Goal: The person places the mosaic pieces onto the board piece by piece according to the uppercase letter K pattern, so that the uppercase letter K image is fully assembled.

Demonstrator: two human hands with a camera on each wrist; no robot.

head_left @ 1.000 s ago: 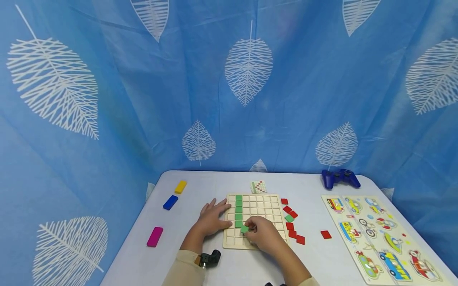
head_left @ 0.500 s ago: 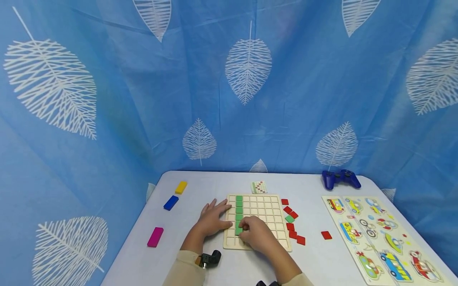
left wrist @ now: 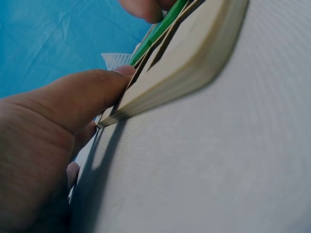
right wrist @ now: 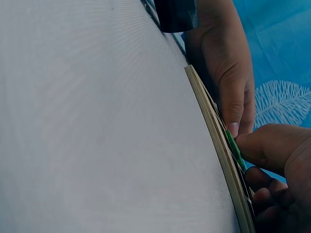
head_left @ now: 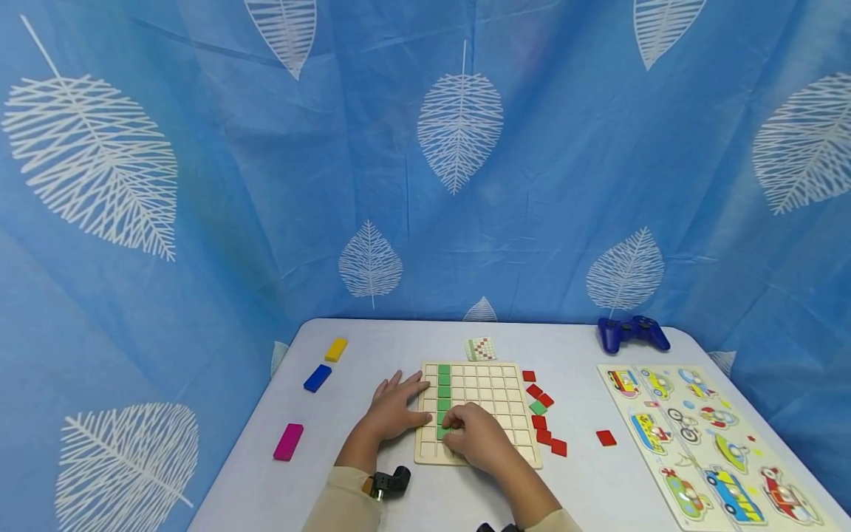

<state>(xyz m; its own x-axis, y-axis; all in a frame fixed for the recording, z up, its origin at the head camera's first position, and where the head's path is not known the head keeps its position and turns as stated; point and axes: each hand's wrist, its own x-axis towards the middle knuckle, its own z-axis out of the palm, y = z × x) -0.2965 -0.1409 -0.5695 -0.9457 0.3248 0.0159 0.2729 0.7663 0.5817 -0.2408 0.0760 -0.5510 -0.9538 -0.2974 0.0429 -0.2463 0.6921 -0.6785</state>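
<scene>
A wooden grid board [head_left: 492,451] lies on the table, with a column of green tiles [head_left: 444,380] in its second column from the left. My left hand [head_left: 394,410] rests with spread fingers on the board's left edge; its thumb touches the board beside the green column, as the left wrist view shows. My right hand [head_left: 479,436] pinches the lowest green tile [head_left: 442,434] of that column between thumb and forefinger, close over its square. In the right wrist view the thumb lies against a green tile [right wrist: 235,150], and the other fingers curl beyond it.
Several red tiles [head_left: 544,436] and a green tile [head_left: 538,407] lie right of the board. A pattern card [head_left: 481,348] sits behind it. Yellow [head_left: 335,349], blue [head_left: 317,377] and pink [head_left: 288,441] blocks are at left; a game controller [head_left: 633,332] and picture puzzle [head_left: 698,443] at right.
Over the last second my right hand has moved slightly left and brought the green tile down to the foot of the green column. My left hand has stayed on the board's edge.
</scene>
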